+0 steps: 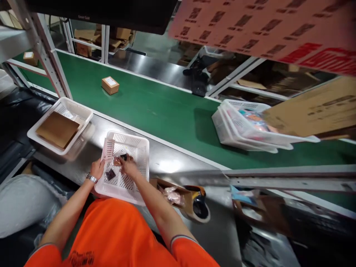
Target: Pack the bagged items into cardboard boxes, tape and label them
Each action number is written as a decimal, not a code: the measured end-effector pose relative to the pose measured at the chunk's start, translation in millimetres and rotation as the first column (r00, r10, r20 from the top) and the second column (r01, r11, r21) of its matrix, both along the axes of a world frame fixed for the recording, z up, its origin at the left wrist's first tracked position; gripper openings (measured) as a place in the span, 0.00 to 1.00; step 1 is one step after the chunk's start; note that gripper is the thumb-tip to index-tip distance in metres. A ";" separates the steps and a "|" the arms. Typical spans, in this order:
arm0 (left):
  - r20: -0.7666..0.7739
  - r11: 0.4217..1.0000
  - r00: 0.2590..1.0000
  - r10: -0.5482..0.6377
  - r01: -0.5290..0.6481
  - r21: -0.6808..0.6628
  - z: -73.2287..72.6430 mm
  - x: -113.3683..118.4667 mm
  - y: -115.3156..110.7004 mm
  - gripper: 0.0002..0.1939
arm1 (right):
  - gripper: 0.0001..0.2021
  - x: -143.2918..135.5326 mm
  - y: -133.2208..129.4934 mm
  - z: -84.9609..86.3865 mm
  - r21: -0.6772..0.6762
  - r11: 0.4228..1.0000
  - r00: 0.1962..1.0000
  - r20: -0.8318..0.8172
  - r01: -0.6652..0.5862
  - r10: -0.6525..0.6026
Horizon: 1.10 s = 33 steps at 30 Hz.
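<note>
A white perforated basket (143,163) stands on the metal table in front of my body. My left hand (98,168), with a metal watch at its wrist, holds a pale pink sheet (108,149) at the basket's left side. Inside the basket my right hand (128,166) has its fingers closed around a small dark item (124,157). Beside those fingers is a small reddish-brown packet (117,161). A dark packet in clear wrap (110,174) lies lower in the basket.
Another white basket (88,115) at the left holds brown cardboard. The green conveyor (155,111) carries a small box (110,85) and stacked baskets (222,126). A tape dispenser (200,207) and an open carton (187,194) sit right of my right arm.
</note>
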<state>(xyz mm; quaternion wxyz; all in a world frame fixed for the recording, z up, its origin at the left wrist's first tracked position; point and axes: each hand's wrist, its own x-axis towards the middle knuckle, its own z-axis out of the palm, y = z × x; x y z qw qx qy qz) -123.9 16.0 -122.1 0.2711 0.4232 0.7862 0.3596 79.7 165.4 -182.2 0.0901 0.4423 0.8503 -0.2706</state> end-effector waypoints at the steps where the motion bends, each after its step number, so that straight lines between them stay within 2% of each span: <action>1: 0.013 1.000 1.000 0.007 -0.007 0.015 -2.9 1.3 -1.6 0.20 | 0.34 4.7 -3.5 -3.9 0.020 1.000 0.998 -0.058 0.011 -0.010; 2: 0.020 1.000 1.000 0.012 -0.013 0.024 -5.7 2.6 -2.6 0.20 | 0.26 9.7 -7.0 -7.1 0.030 0.999 0.993 -0.113 0.029 -0.025; 4: 0.023 0.999 1.000 0.020 -0.021 0.028 -10.7 4.6 -3.4 0.20 | 0.20 17.9 -13.2 -11.4 0.039 0.996 0.981 -0.182 0.077 -0.069; 8: 0.028 0.999 0.999 0.023 -0.024 0.030 -16.8 6.3 -3.7 0.19 | 0.19 23.1 -18.1 -12.1 0.035 0.984 0.962 -0.219 0.174 -0.162; 13: 0.067 0.997 0.997 0.037 -0.042 0.071 -17.1 6.7 -3.8 0.20 | 0.16 25.4 -19.0 -1.4 -0.001 0.974 0.946 -0.239 0.226 -0.220; 17: 0.081 0.997 0.996 0.045 -0.050 0.061 -18.6 7.3 -2.7 0.19 | 0.15 21.1 -40.7 9.1 -0.070 0.990 0.950 -0.278 0.125 -0.140; 21: 0.032 0.999 0.999 0.026 -0.027 0.043 -22.3 7.8 -1.9 0.18 | 0.10 3.2 -72.4 15.0 -0.185 0.972 0.944 -0.319 -0.147 0.082; 23: -0.018 0.998 1.000 -0.011 0.012 0.056 -23.2 8.4 -1.7 0.19 | 0.08 -5.0 -81.9 17.0 -0.195 0.955 0.930 -0.338 -0.223 0.148; 29: -0.126 0.980 0.987 -0.100 0.120 0.161 -17.6 10.4 4.0 0.18 | 0.10 -10.6 -88.4 24.1 -0.137 0.977 0.918 -0.383 -0.162 0.099; 31: -0.135 0.974 0.983 -0.127 0.150 0.173 -13.3 6.1 6.8 0.18 | 0.11 -1.1 -88.9 31.3 -0.125 0.986 0.913 -0.405 -0.110 0.050; 33: -0.140 0.970 0.979 -0.148 0.171 0.172 -8.5 -2.7 9.0 0.17 | 0.10 22.3 -87.8 44.7 -0.115 0.992 0.901 -0.434 -0.052 -0.003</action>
